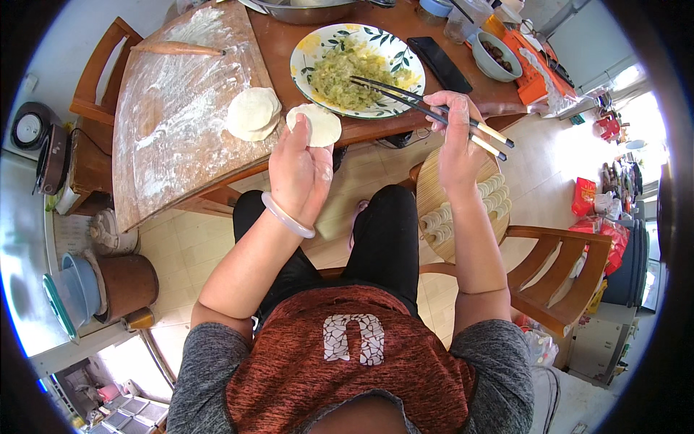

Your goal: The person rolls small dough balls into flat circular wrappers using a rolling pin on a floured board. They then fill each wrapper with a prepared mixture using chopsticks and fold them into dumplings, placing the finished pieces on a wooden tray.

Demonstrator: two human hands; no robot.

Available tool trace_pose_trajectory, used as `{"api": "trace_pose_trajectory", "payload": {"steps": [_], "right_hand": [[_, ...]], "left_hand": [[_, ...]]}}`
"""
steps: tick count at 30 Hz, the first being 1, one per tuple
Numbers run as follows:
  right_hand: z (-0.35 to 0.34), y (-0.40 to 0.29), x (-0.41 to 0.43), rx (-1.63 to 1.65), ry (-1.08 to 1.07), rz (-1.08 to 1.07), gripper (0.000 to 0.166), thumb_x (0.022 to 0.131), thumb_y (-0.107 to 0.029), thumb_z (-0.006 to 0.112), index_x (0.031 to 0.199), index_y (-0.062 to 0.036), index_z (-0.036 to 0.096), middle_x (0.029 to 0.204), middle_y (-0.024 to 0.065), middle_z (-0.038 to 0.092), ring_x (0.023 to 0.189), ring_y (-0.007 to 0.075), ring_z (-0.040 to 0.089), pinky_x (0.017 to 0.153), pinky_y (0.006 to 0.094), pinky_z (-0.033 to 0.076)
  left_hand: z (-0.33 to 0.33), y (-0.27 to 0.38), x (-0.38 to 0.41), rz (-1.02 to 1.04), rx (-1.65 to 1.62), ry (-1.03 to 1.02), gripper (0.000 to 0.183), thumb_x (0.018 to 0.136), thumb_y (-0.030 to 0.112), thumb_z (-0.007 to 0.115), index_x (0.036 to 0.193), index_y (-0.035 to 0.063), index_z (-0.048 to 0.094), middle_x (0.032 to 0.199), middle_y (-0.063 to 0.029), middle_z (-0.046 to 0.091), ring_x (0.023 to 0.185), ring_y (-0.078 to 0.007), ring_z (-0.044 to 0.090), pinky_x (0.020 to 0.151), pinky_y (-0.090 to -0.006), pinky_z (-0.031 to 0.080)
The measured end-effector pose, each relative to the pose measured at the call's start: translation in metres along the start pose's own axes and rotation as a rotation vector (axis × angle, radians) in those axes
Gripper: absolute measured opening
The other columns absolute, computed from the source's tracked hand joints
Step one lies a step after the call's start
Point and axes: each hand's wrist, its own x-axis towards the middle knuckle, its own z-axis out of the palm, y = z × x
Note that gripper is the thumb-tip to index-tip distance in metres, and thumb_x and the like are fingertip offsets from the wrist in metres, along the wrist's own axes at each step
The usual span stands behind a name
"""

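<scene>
My left hand (302, 168), with a pale bangle at its wrist, holds a round dough wrapper (321, 126) between thumb and fingers, just off the table's edge. Black chopsticks with gold bands (417, 104) are in my right hand (458, 130), their tips in chopped green-and-yellow filling (341, 76). That filling lies in a wide patterned plate (301, 51). To the left of the held wrapper, a small stack of wrappers (254, 114) rests on the floured wooden board (179, 114). Rows of folded dumplings (494, 196) sit on a round slatted tray (434, 179) beyond my right forearm.
A wooden rolling pin (179, 49) lies at the board's far end. Right of the plate are a black phone (440, 64) and a pale bowl of dark pieces (504, 68). A metal basin (303, 12) stands behind the plate, and a wooden chair (561, 271) is at the right.
</scene>
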Motion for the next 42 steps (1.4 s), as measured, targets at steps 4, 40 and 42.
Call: {"api": "trace_pose_trajectory", "payload": {"steps": [4, 40, 42], "right_hand": [[0.005, 0.004, -0.004, -0.051, -0.086, 0.021, 0.037, 0.11, -0.026, 0.045, 0.097, 0.0, 0.069, 0.086, 0.0039, 0.068, 0.071, 0.0082, 0.054, 0.065, 0.0252, 0.046], [0.013, -0.015, -0.046, -0.24, -0.22, -0.676, 0.021, 0.098, -0.02, 0.062, 0.11, -0.0057, 0.07, 0.092, 0.0091, 0.068, 0.074, 0.0241, 0.061, 0.068, 0.0371, 0.052], [0.009, -0.014, -0.039, -0.185, -0.143, -0.497, 0.021, 0.102, -0.018, 0.054, 0.103, -0.0039, 0.071, 0.089, 0.0109, 0.069, 0.073, 0.0235, 0.061, 0.067, 0.0352, 0.049]], "left_hand": [[0.001, 0.002, 0.003, -0.018, 0.03, -0.055, 0.031, 0.109, 0.017, 0.047, 0.128, -0.0061, 0.053, 0.125, -0.014, 0.064, 0.115, -0.0241, 0.063, 0.1, -0.0357, 0.051], [0.015, 0.008, 0.011, 0.003, -0.105, -0.041, 0.03, 0.11, 0.017, 0.042, 0.131, -0.0034, 0.05, 0.131, -0.0175, 0.061, 0.122, -0.0292, 0.06, 0.108, -0.0421, 0.049], [0.016, 0.006, 0.01, 0.005, -0.111, -0.031, 0.032, 0.11, 0.016, 0.039, 0.134, -0.0042, 0.047, 0.136, -0.0195, 0.058, 0.128, -0.0315, 0.057, 0.113, -0.0458, 0.045]]}}
